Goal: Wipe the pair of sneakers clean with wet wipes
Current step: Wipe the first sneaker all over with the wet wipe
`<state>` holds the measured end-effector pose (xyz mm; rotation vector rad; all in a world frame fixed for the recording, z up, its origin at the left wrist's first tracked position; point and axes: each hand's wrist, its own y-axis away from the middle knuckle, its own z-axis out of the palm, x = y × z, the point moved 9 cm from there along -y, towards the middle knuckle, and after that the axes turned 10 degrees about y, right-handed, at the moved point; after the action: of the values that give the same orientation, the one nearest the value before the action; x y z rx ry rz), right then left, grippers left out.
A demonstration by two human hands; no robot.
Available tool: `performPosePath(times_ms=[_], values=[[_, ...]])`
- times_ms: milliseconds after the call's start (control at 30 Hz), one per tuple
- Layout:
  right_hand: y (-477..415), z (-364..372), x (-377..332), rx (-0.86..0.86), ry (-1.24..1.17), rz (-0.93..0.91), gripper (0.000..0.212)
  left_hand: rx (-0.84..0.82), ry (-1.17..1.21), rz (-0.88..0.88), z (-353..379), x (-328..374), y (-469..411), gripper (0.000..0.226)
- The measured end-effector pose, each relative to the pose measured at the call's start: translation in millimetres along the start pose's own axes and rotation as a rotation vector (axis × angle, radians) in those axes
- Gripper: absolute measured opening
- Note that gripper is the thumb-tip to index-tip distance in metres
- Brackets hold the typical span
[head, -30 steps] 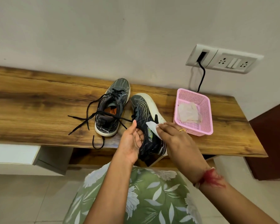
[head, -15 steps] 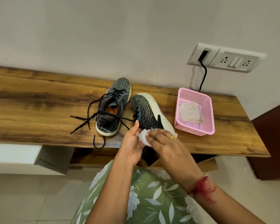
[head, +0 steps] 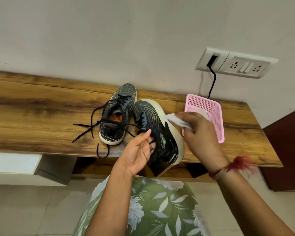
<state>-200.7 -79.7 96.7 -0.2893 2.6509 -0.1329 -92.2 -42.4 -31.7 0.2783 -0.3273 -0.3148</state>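
Two dark sneakers with pale soles are on a wooden shelf (head: 41, 113). The left sneaker (head: 117, 114) stands upright with its black laces spread loose. The right sneaker (head: 160, 133) is tipped on its side with its heel past the shelf's front edge. My left hand (head: 138, 150) holds it at the collar, fingers inside the opening. My right hand (head: 199, 133) pinches a white wet wipe (head: 176, 120), blurred, at the sneaker's white sole edge on the right.
A pink mesh basket (head: 215, 113) with pale wipes inside stands on the shelf right of the sneakers, partly behind my right hand. A wall socket plate (head: 237, 63) with a black cable is above it. A dark cabinet (head: 286, 150) stands at the far right.
My right hand has moved with the wipe from the sneaker's collar near my left hand up and right to the sole edge. My left hand still holds the sneaker.
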Motion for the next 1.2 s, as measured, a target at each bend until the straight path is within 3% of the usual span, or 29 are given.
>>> performPosePath(times_ms=[133, 267, 400, 533, 733, 900, 1033, 1200], values=[[-9, 6, 3, -0.028, 0.021, -0.011, 0.046, 0.006, -0.005, 0.06, -1, 6, 1, 0.043], [18, 28, -10, -0.118, 0.148, -0.175, 0.043, 0.123, -0.249, 0.13, -7, 16, 2, 0.039], [49, 34, -19, -0.009, 0.245, -0.276, 0.05, 0.175, -0.377, 0.178, -6, 20, 3, 0.031], [64, 35, -30, 0.071, 0.324, -0.378, 0.043, 0.167, -0.304, 0.199, -4, 18, 2, 0.032], [61, 30, -33, 0.164, 0.304, -0.269, 0.055, 0.134, -0.088, 0.131, 1, 10, 3, 0.028], [81, 42, -50, 0.167, 0.285, -0.344, 0.044, 0.17, 0.008, 0.107, -9, 9, 2, 0.062], [73, 39, -42, 0.191, 0.265, -0.267, 0.059, 0.111, -0.007, 0.07, -8, 5, 0, 0.047], [96, 52, -56, 0.179, 0.302, -0.441, 0.048, 0.08, 0.027, 0.105, -7, 12, 3, 0.051]])
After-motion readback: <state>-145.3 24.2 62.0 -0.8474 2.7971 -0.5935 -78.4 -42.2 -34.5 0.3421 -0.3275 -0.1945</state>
